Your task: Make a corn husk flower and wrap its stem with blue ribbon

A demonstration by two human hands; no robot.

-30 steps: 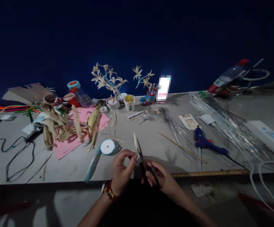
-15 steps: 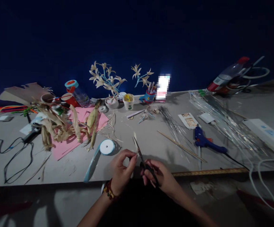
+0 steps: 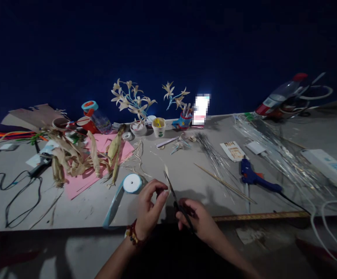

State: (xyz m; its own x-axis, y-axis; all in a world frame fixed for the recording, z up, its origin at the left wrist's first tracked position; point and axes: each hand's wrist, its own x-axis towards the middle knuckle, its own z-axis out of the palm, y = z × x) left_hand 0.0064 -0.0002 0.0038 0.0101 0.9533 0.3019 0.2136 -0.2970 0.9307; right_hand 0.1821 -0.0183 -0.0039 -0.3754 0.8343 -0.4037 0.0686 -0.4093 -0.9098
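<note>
My right hand (image 3: 193, 215) is wrapped around the dark handles of a pair of scissors (image 3: 172, 190), whose blades point up and away over the table. Close beside the blades, my left hand (image 3: 151, 201) pinches a thin pale strip (image 3: 166, 169) between thumb and forefinger; it looks like corn husk. The strip runs up along the blades, and its lower end is hidden by the fingertips. To the left of that hand lies a roll of light blue ribbon (image 3: 132, 183), its loose end reaching the table's front edge.
Dried corn husks (image 3: 94, 157) lie on pink paper (image 3: 79, 186) at left. Husk flowers (image 3: 124, 100) stand in a white pot (image 3: 138, 129) at the back. On the right are a blue glue gun (image 3: 257, 179), wires (image 3: 213, 151), sticks (image 3: 223, 182) and a power strip (image 3: 331, 166).
The whole view has shifted slightly, with the table sitting a little lower. Both hands keep their grips, and the scissors stay beside the strip with hardly any movement.
</note>
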